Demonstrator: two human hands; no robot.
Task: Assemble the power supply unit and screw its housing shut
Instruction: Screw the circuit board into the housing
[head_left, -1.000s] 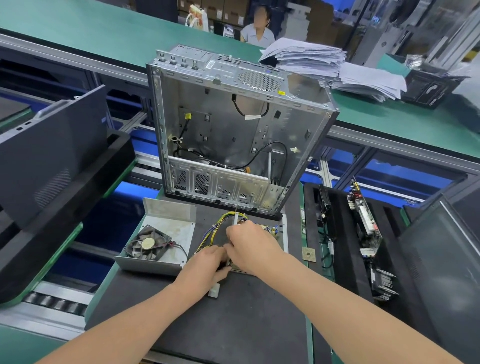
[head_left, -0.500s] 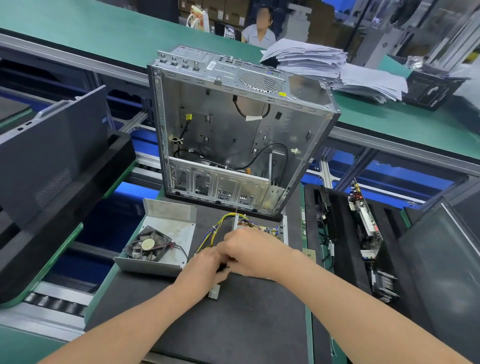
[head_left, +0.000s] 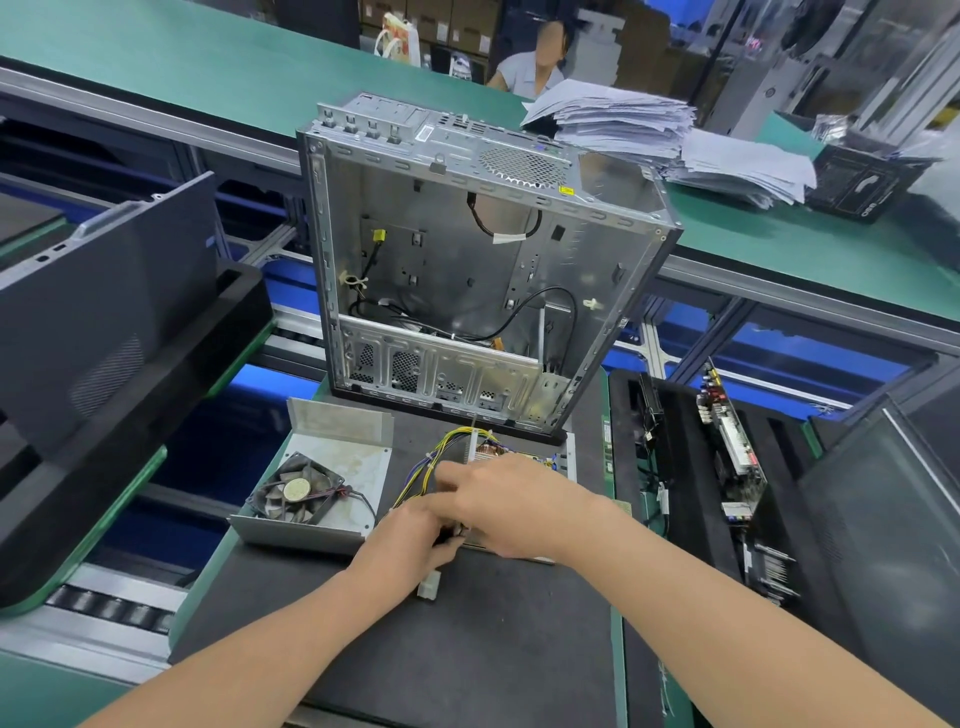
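I work on a dark mat in a factory hall, with a long green bench across twelve o'clock. The open power supply lies on the mat under my right hand, which hides most of its board. Its yellow and blue wire bundle shows at that hand's eleven o'clock. My left hand meets the right at its seven o'clock, fingers curled at the supply's near edge. The hands are together, but I cannot tell whether either grips anything. A white connector lies just beside my left hand at six o'clock. The housing cover with its fan sits at nine o'clock. A PC chassis stands upright close behind at twelve. Circuit boards rest in black foam at three, and stacked papers lie far off at one.
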